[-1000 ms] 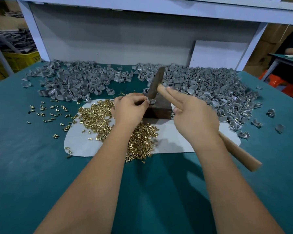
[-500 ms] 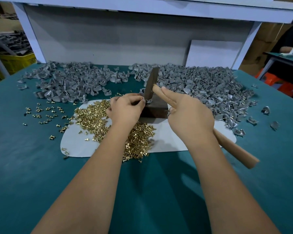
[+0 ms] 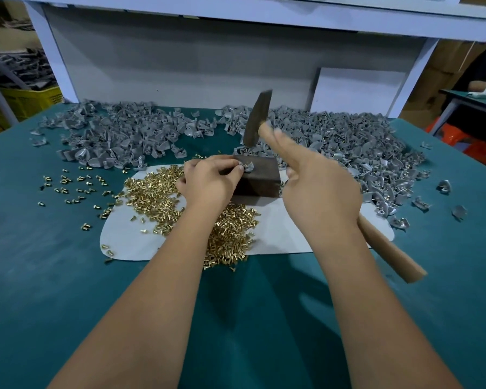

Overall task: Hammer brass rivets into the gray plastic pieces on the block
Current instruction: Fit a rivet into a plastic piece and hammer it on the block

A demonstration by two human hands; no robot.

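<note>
A dark block [image 3: 260, 179] stands on a white mat [image 3: 281, 231] in the middle of the green table. On its top left edge lies a gray plastic piece [image 3: 249, 167] with a brass rivet in it, pinched by the fingertips of my left hand [image 3: 211, 183]. My right hand [image 3: 320, 192] grips the wooden handle of a hammer [image 3: 257, 119], index finger stretched along the shaft. The dark hammer head hangs raised above the block, blurred. A heap of brass rivets [image 3: 157, 192] lies on the mat under my left wrist.
Big piles of gray plastic pieces [image 3: 348, 147] cover the back of the table, with another pile [image 3: 118, 136] at the back left. Loose rivets [image 3: 68, 183] are scattered on the left. A white shelf frame stands behind. A yellow crate [image 3: 26, 101] sits far left.
The hammer head has risen from just above the gray piece to well above the block. My left hand keeps its pinch on the piece.
</note>
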